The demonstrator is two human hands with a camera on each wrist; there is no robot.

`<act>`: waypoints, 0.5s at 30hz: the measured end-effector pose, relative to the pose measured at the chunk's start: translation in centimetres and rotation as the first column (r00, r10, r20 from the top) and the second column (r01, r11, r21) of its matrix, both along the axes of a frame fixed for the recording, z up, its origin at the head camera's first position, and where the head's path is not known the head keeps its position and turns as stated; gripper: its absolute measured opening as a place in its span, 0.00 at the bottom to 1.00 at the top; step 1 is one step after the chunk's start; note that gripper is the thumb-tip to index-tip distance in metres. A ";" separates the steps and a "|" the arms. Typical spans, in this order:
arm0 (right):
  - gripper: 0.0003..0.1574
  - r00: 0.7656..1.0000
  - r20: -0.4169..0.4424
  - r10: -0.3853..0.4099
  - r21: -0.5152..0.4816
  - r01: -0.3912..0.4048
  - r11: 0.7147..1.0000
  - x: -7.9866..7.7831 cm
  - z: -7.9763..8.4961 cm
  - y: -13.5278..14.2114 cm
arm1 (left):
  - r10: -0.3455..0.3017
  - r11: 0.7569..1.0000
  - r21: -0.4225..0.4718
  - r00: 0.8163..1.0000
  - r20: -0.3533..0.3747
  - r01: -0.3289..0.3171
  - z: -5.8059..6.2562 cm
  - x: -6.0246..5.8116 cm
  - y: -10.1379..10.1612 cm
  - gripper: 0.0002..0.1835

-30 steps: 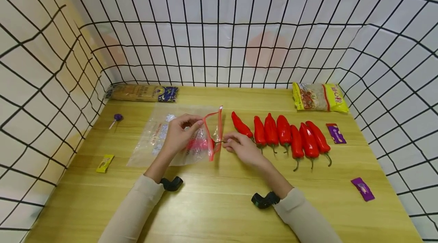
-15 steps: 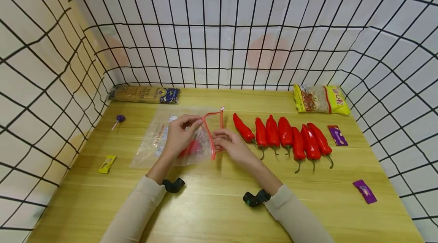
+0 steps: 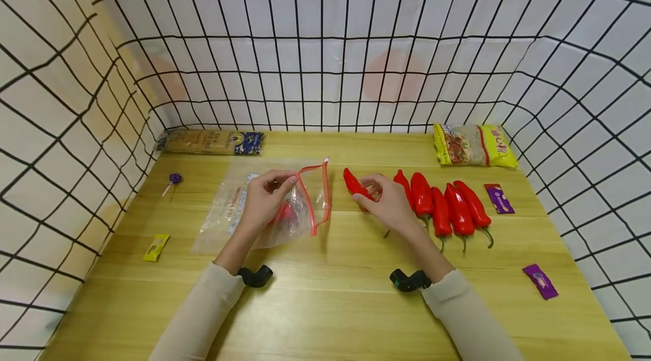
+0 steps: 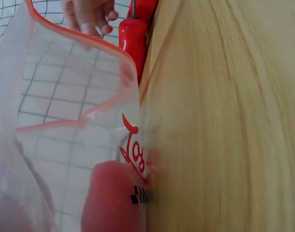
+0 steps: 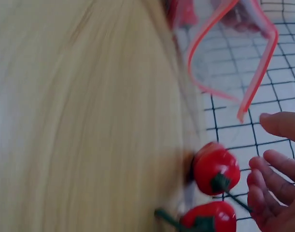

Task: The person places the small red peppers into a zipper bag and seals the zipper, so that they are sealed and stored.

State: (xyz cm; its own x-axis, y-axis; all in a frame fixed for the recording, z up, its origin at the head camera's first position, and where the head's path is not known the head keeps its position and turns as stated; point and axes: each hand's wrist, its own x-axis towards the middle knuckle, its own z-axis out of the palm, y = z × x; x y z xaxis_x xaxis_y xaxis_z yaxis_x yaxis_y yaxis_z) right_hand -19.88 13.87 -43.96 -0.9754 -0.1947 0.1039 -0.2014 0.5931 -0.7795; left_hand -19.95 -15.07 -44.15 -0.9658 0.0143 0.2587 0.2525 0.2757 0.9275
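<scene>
My left hand (image 3: 267,197) pinches the upper edge of a clear zip bag (image 3: 218,208), whose red-trimmed mouth gapes to the right. Inside lies a red chili pepper (image 4: 113,198), seen through the plastic. My right hand (image 3: 390,204) hovers at the leftmost pepper (image 3: 352,181) of a row of loose red peppers (image 3: 441,211) with green stems. In the right wrist view its thumb and fingers (image 5: 277,166) are spread apart beside a pepper (image 5: 215,166), with a gap between them. The hand hides part of the row in the head view.
A long brown packet (image 3: 208,140) lies at the back left, a yellow food packet (image 3: 473,146) at the back right. A purple lollipop (image 3: 175,178) and yellow sweet (image 3: 156,247) are left; purple sweets (image 3: 499,199) lie right. Black wire mesh (image 3: 330,71) encloses the wooden table.
A pepper held by its stem at the bag's mouth went inside. My right hand let go, withdrew and moved right to the row. My left hand kept hold of the bag.
</scene>
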 end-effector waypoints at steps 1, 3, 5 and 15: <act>0.30 1.000 -0.010 -0.009 0.043 0.010 0.999 -0.2 -0.2 0.2 | 0.000 1.000 0.006 1.000 -0.001 0.000 -0.4 -0.3 -0.1 0.14; 0.32 1.000 -0.013 -0.023 0.118 0.025 0.993 -0.3 -0.3 0.4 | -0.003 1.000 0.020 1.000 0.001 0.003 -0.9 -0.5 -0.3 0.15; 0.35 0.999 -0.003 -0.033 0.183 0.033 0.983 -0.4 -0.5 0.6 | -0.007 1.000 0.029 1.000 0.010 0.007 -1.0 -0.6 -0.3 0.16; 0.32 0.998 -0.059 -0.023 0.424 0.046 0.905 -0.9 -1.7 0.7 | -0.023 0.999 0.030 0.999 0.040 0.022 -1.4 -0.7 -0.2 0.15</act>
